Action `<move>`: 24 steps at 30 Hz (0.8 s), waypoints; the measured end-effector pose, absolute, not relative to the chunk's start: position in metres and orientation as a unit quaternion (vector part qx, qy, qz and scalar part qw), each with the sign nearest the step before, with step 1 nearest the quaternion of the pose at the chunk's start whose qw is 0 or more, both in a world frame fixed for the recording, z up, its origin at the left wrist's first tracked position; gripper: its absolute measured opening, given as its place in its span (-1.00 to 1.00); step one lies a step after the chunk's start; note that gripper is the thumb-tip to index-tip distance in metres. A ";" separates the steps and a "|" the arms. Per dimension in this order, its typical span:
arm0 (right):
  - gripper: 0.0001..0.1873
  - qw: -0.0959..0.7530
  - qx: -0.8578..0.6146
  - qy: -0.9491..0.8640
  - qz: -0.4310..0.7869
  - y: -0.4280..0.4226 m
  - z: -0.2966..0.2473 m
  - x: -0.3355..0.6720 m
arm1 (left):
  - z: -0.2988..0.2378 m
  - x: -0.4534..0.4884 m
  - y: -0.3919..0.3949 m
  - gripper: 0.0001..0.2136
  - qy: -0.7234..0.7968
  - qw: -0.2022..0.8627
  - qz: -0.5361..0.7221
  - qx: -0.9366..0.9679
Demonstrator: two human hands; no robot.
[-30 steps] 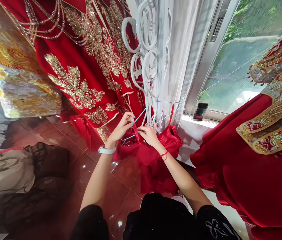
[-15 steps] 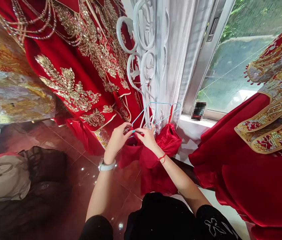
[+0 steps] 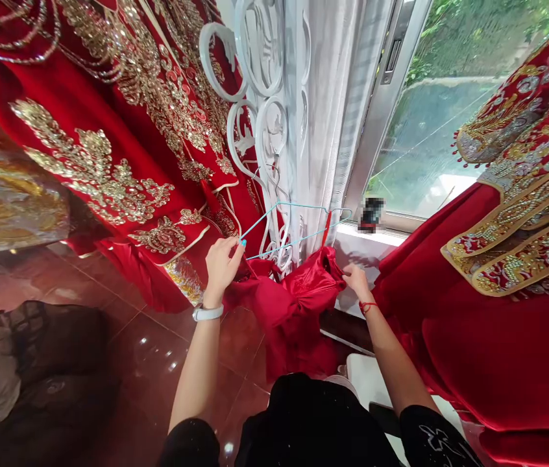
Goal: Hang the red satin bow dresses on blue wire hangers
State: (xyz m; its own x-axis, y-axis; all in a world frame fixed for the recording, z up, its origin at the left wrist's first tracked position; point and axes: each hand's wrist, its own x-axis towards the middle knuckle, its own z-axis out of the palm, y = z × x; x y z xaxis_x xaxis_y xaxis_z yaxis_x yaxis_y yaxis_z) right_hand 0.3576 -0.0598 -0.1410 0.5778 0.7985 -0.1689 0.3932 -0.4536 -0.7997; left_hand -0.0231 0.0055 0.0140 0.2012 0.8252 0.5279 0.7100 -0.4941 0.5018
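A light blue wire hanger (image 3: 298, 241) lies tilted in front of me, its hook pointing right. My left hand (image 3: 223, 263), with a white watch at the wrist, pinches the hanger's left end. From the hanger hangs a red satin dress (image 3: 311, 282), gathered across the top, with a thin red strap (image 3: 326, 228) looped over the wire on the right. At the dress's right upper edge, my right hand (image 3: 355, 280) has its fingers closed on the fabric; the fingertips are partly hidden. A red cord circles that wrist.
Red garments with gold embroidery (image 3: 104, 175) hang at left, beside a white scrollwork metal rack (image 3: 259, 123). Another embroidered red outfit (image 3: 498, 350) hangs at right. A window (image 3: 430, 143) is behind. Dark and beige bags (image 3: 55, 370) rest on the tiled floor (image 3: 158, 350).
My right hand has left the hanger's left end beside my left hand and moved right to the dress's far edge. My left hand has shifted slightly left, still at the hanger.
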 end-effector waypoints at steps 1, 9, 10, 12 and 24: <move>-0.87 0.370 -0.804 -0.369 0.285 -0.064 -0.145 0.363 | 0.013 -0.022 0.008 -0.77 0.491 0.080 0.398 0.771; -0.76 0.461 -0.698 -0.354 0.419 -0.082 -0.125 0.390 | 0.013 -0.025 0.016 -0.78 0.484 0.099 0.411 0.766; -0.76 0.505 -0.656 -0.353 0.436 -0.086 -0.121 0.394 | 0.013 -0.026 0.016 -0.78 0.486 0.099 0.411 0.765; -0.80 0.628 -0.560 -0.333 0.426 -0.093 -0.111 0.399 | 0.013 -0.027 0.017 -0.78 0.490 0.098 0.410 0.763; -0.48 0.713 -0.462 -0.453 0.271 -0.049 0.006 0.393 | 0.014 -0.026 0.030 -0.70 0.453 0.154 0.382 0.791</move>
State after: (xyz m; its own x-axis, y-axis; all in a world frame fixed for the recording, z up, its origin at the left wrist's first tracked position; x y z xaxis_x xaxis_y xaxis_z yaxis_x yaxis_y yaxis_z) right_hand 0.3931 -0.0495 0.0055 0.4430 0.8046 0.3955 0.0322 0.4265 -0.9039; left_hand -0.0264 0.0300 0.0136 0.2987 0.8334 0.4650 0.5987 -0.5431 0.5888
